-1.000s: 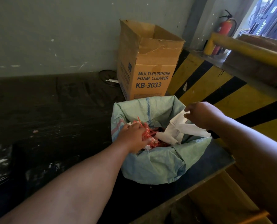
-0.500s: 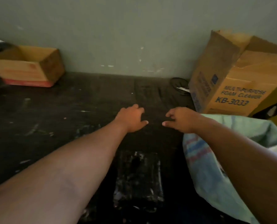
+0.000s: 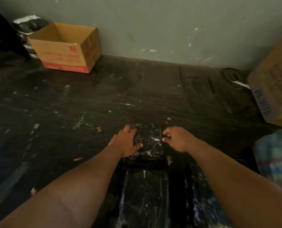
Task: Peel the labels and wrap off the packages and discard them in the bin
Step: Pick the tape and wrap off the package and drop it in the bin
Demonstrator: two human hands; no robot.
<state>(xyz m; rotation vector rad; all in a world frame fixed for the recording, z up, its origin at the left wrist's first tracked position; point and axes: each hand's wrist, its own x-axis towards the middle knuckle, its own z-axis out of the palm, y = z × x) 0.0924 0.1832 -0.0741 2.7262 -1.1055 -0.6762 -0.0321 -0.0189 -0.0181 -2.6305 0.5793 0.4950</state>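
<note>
A small black package (image 3: 149, 142) in shiny plastic wrap lies on the dark table (image 3: 87, 104) in front of me. My left hand (image 3: 126, 140) rests flat on the package's left side, fingers spread. My right hand (image 3: 178, 139) hovers at the package's right edge with loosely curled fingers and holds nothing. More black wrapped packages (image 3: 145, 195) lie nearer me, between my forearms. The sack-lined bin (image 3: 275, 155) shows at the right edge, blurred.
An open cardboard box (image 3: 66, 48) with red print stands at the back left against the grey wall. A tall cardboard box (image 3: 275, 83) stands at the far right, a dark coil (image 3: 232, 76) beside it. Black bags (image 3: 28, 25) pile behind the left box. Small scraps dot the table.
A second ago both hands dropped red wrap and white paper into the bin. My view has swung left since, and both hands have come down to the black package, the left one onto it.
</note>
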